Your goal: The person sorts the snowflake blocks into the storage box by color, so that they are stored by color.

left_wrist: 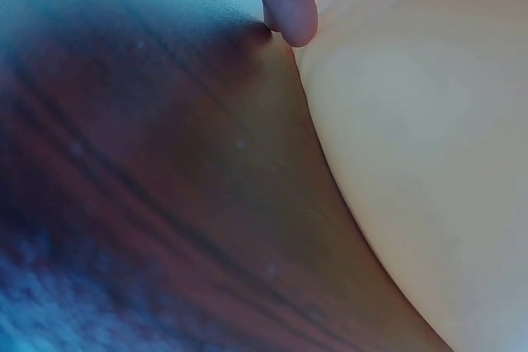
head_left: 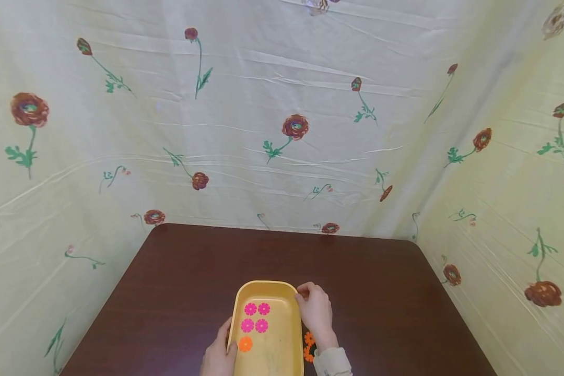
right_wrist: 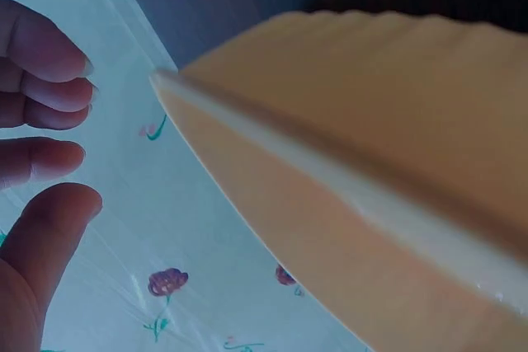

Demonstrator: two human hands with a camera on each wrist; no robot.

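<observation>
A yellow tray [head_left: 282,342] sits at the table's near edge with several pink flower pieces [head_left: 256,317] and one orange flower piece [head_left: 245,344] inside. My left hand [head_left: 219,356] holds the tray's left rim, thumb on top. In the left wrist view a fingertip [left_wrist: 289,2] presses the tray's outer wall [left_wrist: 421,154]. My right hand [head_left: 315,311] is beside the tray's far right corner. In the right wrist view its fingers [right_wrist: 49,80] and thumb [right_wrist: 45,237] are spread, a small gap away from the tray rim [right_wrist: 330,187], holding nothing.
More orange flower pieces [head_left: 308,347] lie on the dark brown table [head_left: 385,297] just right of the tray, under my right wrist. Floral cloth walls [head_left: 282,130] close in the table at the back and on both sides.
</observation>
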